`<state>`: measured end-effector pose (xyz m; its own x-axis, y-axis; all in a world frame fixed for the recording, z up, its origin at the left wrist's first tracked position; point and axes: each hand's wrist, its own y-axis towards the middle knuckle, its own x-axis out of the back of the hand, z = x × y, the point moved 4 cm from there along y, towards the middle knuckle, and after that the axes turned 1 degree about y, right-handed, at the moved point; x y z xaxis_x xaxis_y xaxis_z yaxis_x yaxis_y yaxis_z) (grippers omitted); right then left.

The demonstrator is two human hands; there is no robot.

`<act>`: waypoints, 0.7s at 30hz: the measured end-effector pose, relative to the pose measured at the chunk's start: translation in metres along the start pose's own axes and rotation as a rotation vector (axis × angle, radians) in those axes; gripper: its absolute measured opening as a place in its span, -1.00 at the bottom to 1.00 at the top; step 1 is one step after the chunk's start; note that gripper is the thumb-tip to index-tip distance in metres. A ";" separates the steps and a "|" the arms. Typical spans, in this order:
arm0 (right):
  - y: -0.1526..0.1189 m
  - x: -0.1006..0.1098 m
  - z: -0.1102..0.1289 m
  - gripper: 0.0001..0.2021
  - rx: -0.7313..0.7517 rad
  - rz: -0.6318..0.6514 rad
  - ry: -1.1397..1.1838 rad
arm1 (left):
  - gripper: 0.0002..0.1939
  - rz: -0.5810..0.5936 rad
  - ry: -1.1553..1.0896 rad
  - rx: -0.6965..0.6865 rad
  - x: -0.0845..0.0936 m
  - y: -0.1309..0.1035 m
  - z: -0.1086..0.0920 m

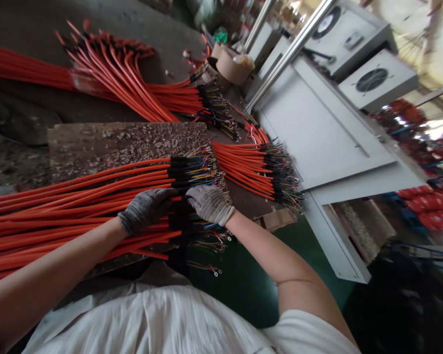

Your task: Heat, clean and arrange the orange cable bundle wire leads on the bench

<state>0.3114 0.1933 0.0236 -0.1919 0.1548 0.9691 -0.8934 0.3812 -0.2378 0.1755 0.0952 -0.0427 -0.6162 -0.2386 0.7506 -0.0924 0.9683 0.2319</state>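
Many orange cables (107,184) lie side by side, their black-sleeved ends (177,173) pointing right. Thin coloured wires (203,172) fan out of the sleeves, several tipped with ring terminals (216,272). My left hand (143,209), in a grey knit glove, is closed around one cable near its black sleeve. Facing it, my gloved right hand (210,204) has its fingers pinched at the sleeve's wire end. The fingertips of both hands are close together, and the glove partly hides what the right fingers grip.
A worn board (129,142) lies under the cables. More orange cable bundles rest behind (114,73) and to the right (247,164). A roll of brown tape (234,66) stands near a metal post (276,69). A pale machine cabinet (321,123) fills the right side.
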 end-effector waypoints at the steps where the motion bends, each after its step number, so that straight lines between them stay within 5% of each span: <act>1: 0.002 0.000 -0.001 -0.70 -0.005 0.010 0.046 | -0.56 -0.014 -0.034 -0.016 0.000 0.000 0.001; 10: 0.010 -0.005 0.005 -0.67 0.012 0.028 0.107 | -0.61 -0.011 -0.142 -0.046 0.003 0.000 -0.002; 15: -0.005 0.001 -0.028 -0.55 -0.115 0.070 0.190 | -0.59 -0.018 -0.118 -0.014 0.005 0.000 -0.002; 18: -0.009 0.004 -0.045 -0.73 -0.207 0.042 0.141 | -0.67 0.046 0.128 -0.014 0.010 0.003 -0.008; 21: -0.006 0.011 -0.037 -0.80 -0.164 -0.090 -0.034 | -0.73 0.235 0.493 -0.012 0.015 0.010 -0.014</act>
<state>0.3294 0.2267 0.0332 -0.1304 0.0831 0.9880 -0.8300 0.5358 -0.1546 0.1769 0.1002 -0.0205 -0.1788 -0.0245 0.9836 0.0140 0.9995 0.0274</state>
